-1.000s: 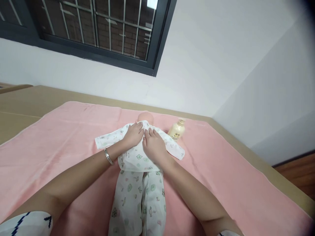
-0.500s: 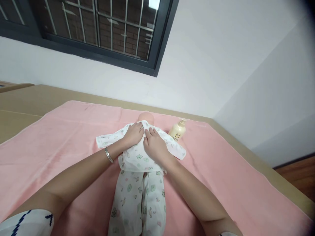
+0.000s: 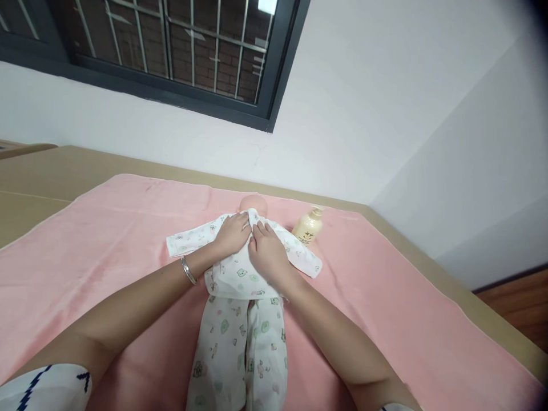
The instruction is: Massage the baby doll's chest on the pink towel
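A baby doll (image 3: pixel 253 204) lies on its back, its head at the far end and its face mostly out of sight. It wears a white long-sleeved baby shirt (image 3: pixel 242 279) with small green and pink prints, and matching trousers (image 3: pixel 218 348). My left hand (image 3: pixel 233 233) is on the upper left of the shirt front, fingers bent at the fabric by the neckline. Close beside it, my right hand (image 3: pixel 269 251) has its fingertips on the other side of the front opening. Both hands grip the shirt near the collar; the exact pinch is hidden under the fingers.
Beneath the doll a pink sheet (image 3: pixel 107 245) covers a wooden surface (image 3: pixel 98 162). A pale yellow pump bottle (image 3: pixel 309 225) leans beside the doll's right-hand sleeve. A white wall (image 3: pixel 342 103) and a barred, dark-framed window (image 3: pixel 184 51) rise behind.
Almost nothing differs. Both hands stay at the shirt's collar with only tiny finger shifts, and the view has moved very slightly.
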Demonstrator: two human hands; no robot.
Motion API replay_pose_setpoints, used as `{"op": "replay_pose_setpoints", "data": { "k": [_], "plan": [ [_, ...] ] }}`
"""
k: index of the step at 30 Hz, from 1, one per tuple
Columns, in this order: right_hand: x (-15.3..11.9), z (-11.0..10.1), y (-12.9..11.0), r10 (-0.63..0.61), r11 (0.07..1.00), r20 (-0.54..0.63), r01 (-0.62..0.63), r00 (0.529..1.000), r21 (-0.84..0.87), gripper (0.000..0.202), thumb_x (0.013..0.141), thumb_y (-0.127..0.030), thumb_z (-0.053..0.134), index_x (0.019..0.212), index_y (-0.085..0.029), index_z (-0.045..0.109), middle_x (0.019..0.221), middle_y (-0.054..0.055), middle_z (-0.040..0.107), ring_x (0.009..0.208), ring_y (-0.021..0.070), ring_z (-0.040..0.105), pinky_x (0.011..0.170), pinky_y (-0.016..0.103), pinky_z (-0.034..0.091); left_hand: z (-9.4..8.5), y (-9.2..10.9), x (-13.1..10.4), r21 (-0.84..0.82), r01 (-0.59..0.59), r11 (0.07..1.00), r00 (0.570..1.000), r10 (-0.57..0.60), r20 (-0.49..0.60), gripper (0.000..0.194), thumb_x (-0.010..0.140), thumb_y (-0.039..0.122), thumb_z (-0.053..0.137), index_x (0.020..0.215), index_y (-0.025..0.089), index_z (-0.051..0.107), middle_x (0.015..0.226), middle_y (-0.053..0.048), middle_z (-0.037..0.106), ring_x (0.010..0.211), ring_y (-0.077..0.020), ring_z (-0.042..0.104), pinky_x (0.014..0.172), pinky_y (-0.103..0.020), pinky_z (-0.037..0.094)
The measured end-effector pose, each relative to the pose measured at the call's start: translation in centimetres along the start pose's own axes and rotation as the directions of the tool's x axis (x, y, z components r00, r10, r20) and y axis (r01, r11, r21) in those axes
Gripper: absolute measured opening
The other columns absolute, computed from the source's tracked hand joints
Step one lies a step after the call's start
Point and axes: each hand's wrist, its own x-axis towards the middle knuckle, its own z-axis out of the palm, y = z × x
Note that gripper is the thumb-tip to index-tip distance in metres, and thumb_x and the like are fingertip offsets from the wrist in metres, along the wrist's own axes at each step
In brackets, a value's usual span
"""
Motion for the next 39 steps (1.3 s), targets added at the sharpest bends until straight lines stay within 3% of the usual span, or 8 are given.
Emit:
{"op": "replay_pose_setpoints", "data": {
  "k": [6,12,17,20,23,31,35,39],
  "plan": [
    [1.6,-0.2,2.3,-0.010,0.991,-0.010,0.011,1.000,0.130,0.043,0.102,-0.027,0.032,0.137,-0.018,0.055,0.147,0.011,0.053,0.138,0.0260,0.044,0.117,0.046,0.029,1.3,0.6,-0.9,0.080,0.030,0.996,0.995,-0.022,-0.096,0.046,0.096,0.025,0.036,0.138,0.015,0.053,0.147,-0.013,0.054,0.142,-0.0293,0.042,0.118,-0.051,0.031],
    [2.3,-0.2,3.3,-0.002,0.986,-0.026,0.006,1.000,0.164,0.037,0.102,-0.028,0.034,0.128,-0.018,0.058,0.139,0.013,0.057,0.132,0.0261,0.047,0.114,0.046,0.031,1.2,1.6,-1.8,0.126,0.024,0.992,0.995,-0.012,-0.098,0.045,0.098,0.025,0.034,0.138,0.015,0.052,0.146,-0.013,0.055,0.141,-0.0294,0.043,0.117,-0.049,0.033],
    [1.8,-0.9,2.3,0.002,0.993,0.048,-0.008,0.999,0.122,0.040,0.098,-0.021,0.033,0.129,-0.014,0.058,0.143,0.015,0.055,0.133,0.0269,0.047,0.113,0.045,0.034,0.8,1.7,-1.5,0.101,0.014,0.995,0.997,-0.007,-0.073,0.044,0.097,0.027,0.036,0.135,0.012,0.054,0.146,-0.017,0.054,0.141,-0.0316,0.042,0.116,-0.050,0.033],
    [0.6,-0.9,0.6,0.008,1.000,0.046,-0.009,0.999,0.029,0.047,0.096,-0.018,0.035,0.138,-0.008,0.053,0.149,0.018,0.049,0.140,0.0302,0.041,0.117,0.045,0.030,-0.1,0.6,-0.4,0.003,-0.006,1.000,1.000,0.006,-0.024,0.038,0.097,0.025,0.036,0.125,0.018,0.061,0.136,-0.013,0.062,0.130,-0.0273,0.054,0.111,-0.044,0.039],
    [-0.2,-0.9,-0.4,-0.026,1.000,0.056,0.025,0.998,0.018,0.048,0.093,-0.018,0.040,0.138,-0.011,0.055,0.150,0.013,0.050,0.143,0.0314,0.038,0.119,0.046,0.028,-0.5,-0.3,0.3,-0.051,0.011,0.999,1.000,-0.012,-0.009,0.038,0.096,0.020,0.032,0.117,0.020,0.064,0.124,-0.010,0.069,0.116,-0.0244,0.062,0.104,-0.041,0.046],
    [2.0,-0.9,2.8,-0.085,0.975,0.045,0.073,0.995,0.212,0.048,0.092,-0.017,0.035,0.134,-0.021,0.059,0.141,0.006,0.058,0.134,0.0232,0.047,0.119,0.044,0.029,0.7,2.3,-2.0,0.157,-0.017,0.988,0.999,0.023,-0.037,0.048,0.095,0.020,0.034,0.138,0.008,0.053,0.146,-0.019,0.053,0.141,-0.0325,0.042,0.115,-0.049,0.033],
    [1.2,-0.6,1.7,-0.016,0.985,0.053,0.007,0.998,0.173,0.052,0.093,-0.020,0.038,0.143,-0.020,0.052,0.152,0.008,0.047,0.142,0.0277,0.038,0.120,0.050,0.025,-0.3,1.5,-1.2,0.086,-0.033,0.996,0.999,0.034,-0.017,0.045,0.095,0.021,0.034,0.133,0.013,0.058,0.143,-0.015,0.057,0.137,-0.0283,0.048,0.114,-0.044,0.036],
    [0.0,-0.7,0.2,0.010,0.992,0.087,-0.021,0.996,0.124,0.055,0.092,-0.022,0.041,0.146,-0.013,0.049,0.156,0.011,0.041,0.148,0.0337,0.027,0.121,0.052,0.021,-1.0,0.3,-0.1,0.031,0.062,0.998,0.998,-0.063,0.019,0.044,0.094,0.022,0.034,0.129,0.013,0.059,0.138,-0.015,0.061,0.130,-0.0269,0.055,0.110,-0.040,0.041]
  ]
}}
